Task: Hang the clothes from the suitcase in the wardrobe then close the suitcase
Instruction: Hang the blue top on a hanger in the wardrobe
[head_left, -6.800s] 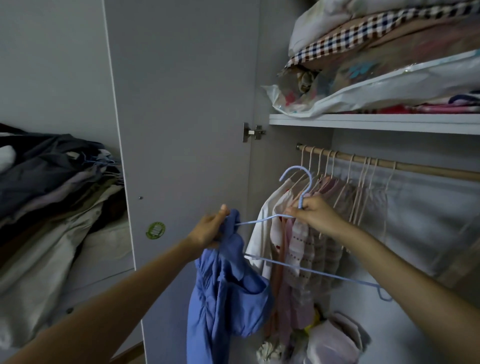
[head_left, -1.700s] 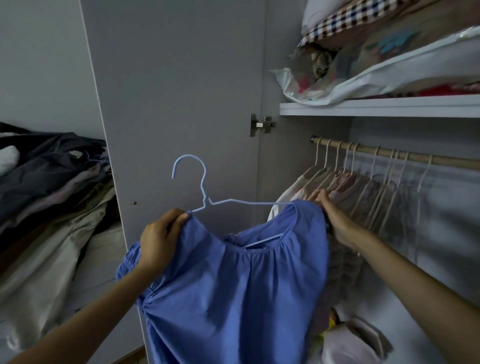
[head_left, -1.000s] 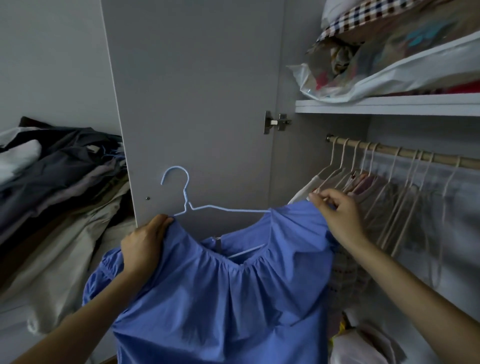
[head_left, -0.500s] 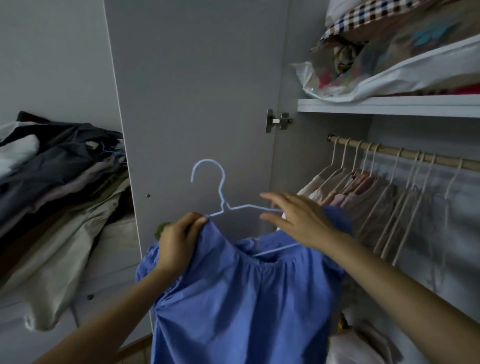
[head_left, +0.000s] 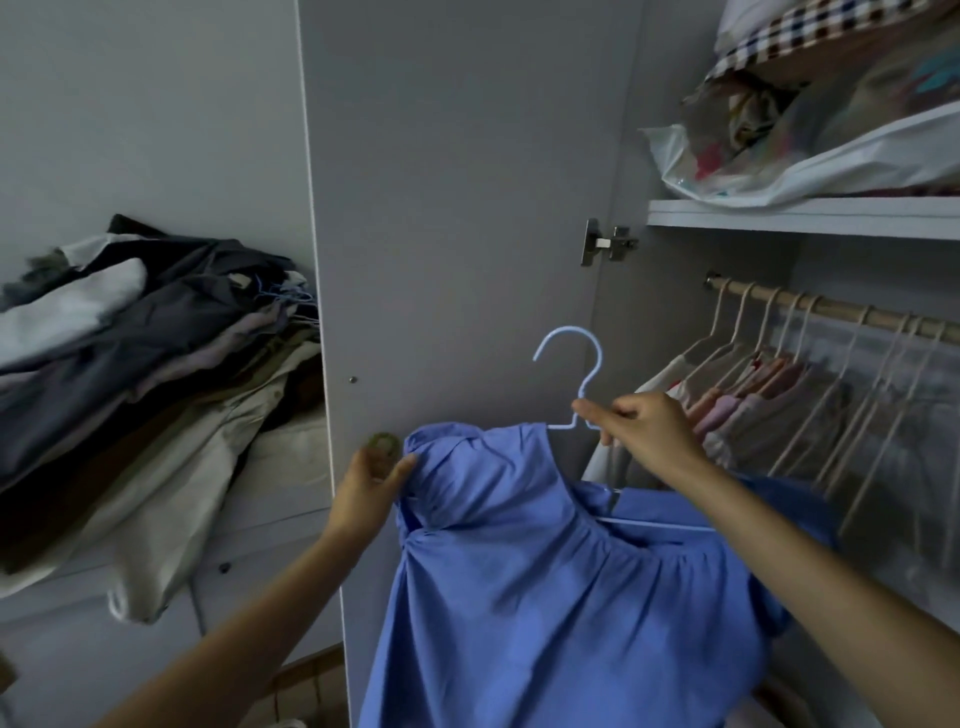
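Between the two hands hangs a blue dress (head_left: 545, 587), draped over a light blue wire hanger (head_left: 571, 379). Right hand (head_left: 649, 431): thumb and fingers pinch the hanger at its neck, just below the hook, which stands upright above the knuckles. Left hand (head_left: 371, 483): thumb and fingers grasp the bunched shoulder of the dress at its left edge, level with the lower part of the hanger. The hanger's bottom bar shows as a pale line crossing the fabric below the right wrist.

Behind both hands stands the open wardrobe door (head_left: 457, 208), grey, with a small round green sticker (head_left: 383, 444) partly hidden by the left fingertips and a metal hinge (head_left: 605, 243) above the right hand. To the right of the right hand, a wooden rail (head_left: 831, 312) carries a row of pale hangers (head_left: 779, 353) with light garments (head_left: 737, 400); the dress is near this rail but not on it. Above the rail, a shelf (head_left: 800, 218) holds bagged bedding (head_left: 831, 119). Well to the left of the left hand lies a heap of dark and beige clothes (head_left: 130, 374).
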